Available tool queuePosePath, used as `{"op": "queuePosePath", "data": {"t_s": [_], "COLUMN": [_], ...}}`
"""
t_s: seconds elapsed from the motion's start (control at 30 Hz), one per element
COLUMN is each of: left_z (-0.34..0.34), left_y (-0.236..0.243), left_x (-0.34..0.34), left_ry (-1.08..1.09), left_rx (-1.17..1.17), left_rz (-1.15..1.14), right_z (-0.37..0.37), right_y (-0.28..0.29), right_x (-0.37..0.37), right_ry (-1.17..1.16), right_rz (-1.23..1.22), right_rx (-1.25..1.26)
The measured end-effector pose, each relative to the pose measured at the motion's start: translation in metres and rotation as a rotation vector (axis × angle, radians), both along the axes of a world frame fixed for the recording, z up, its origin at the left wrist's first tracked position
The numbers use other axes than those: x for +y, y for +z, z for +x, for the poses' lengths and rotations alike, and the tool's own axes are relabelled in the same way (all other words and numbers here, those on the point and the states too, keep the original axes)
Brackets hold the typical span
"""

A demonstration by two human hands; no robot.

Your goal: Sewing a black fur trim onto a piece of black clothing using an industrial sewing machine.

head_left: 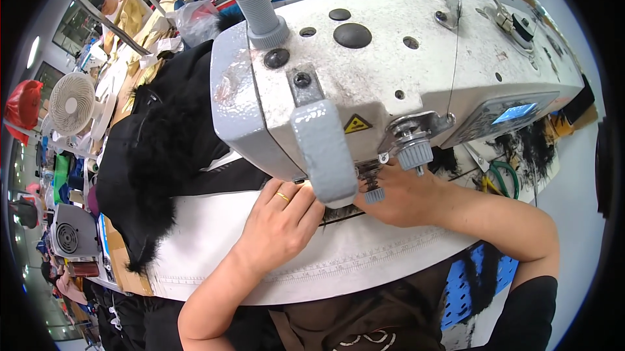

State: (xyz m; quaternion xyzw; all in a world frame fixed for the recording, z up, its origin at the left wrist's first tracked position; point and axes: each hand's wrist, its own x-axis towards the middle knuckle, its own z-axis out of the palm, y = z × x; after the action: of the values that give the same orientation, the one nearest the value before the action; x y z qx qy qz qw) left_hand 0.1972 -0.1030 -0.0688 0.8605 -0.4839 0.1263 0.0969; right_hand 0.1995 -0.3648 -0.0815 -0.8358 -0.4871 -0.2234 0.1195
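A white industrial sewing machine (397,71) fills the upper middle, its grey presser area hanging over the work. My left hand (280,221), with a ring, rests on the white machine bed (254,276), fingers close together and bent toward the needle area, their tips and whatever they hold partly hidden. My right hand (397,195) reaches under the machine head from the right, its fingers hidden behind the thread fittings. Black fabric with fluffy fur trim (156,156) drapes over the bed at the left, running up to my left fingertips.
Green-handled scissors (504,182) and black fur scraps (534,146) lie at right. At left stand a white fan (71,104), a grey appliance (68,234) and a red bag (23,104). Another person (114,9) works among pale material at upper left. A blue perforated panel (462,286) shows below.
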Motion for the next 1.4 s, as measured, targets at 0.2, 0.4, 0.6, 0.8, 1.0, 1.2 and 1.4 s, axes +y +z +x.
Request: {"op": "queuePosePath", "data": {"t_s": [0.2, 0.4, 0.6, 0.8, 1.0, 1.2, 1.4], "left_z": [0.0, 0.0, 0.001, 0.012, 0.014, 0.022, 0.025], "left_y": [0.003, 0.004, 0.001, 0.002, -0.002, -0.005, -0.005], "left_x": [-0.003, 0.0, 0.004, 0.0, 0.0, 0.002, -0.001], "left_ry": [0.014, 0.018, 0.037, 0.06, 0.06, 0.061, 0.077], "left_rx": [0.013, -0.009, 0.016, -0.056, -0.075, -0.036, -0.02], "left_rz": [0.02, 0.019, -0.013, -0.03, -0.045, -0.108, -0.144], "right_z": [-0.001, 0.001, 0.0, 0.003, 0.007, 0.01, 0.012], "right_y": [0.005, 0.001, 0.004, -0.014, -0.014, -0.025, -0.024], "right_x": [-0.003, -0.002, -0.003, 0.0, 0.003, 0.002, 0.003], "right_ry": [0.019, 0.029, -0.01, -0.124, -0.129, -0.175, -0.21], "right_rz": [-0.035, -0.031, -0.059, 0.034, 0.143, 0.122, 0.226], "right_rx": [0.004, 0.05, 0.048, 0.053, 0.008, 0.255, 0.293]}}
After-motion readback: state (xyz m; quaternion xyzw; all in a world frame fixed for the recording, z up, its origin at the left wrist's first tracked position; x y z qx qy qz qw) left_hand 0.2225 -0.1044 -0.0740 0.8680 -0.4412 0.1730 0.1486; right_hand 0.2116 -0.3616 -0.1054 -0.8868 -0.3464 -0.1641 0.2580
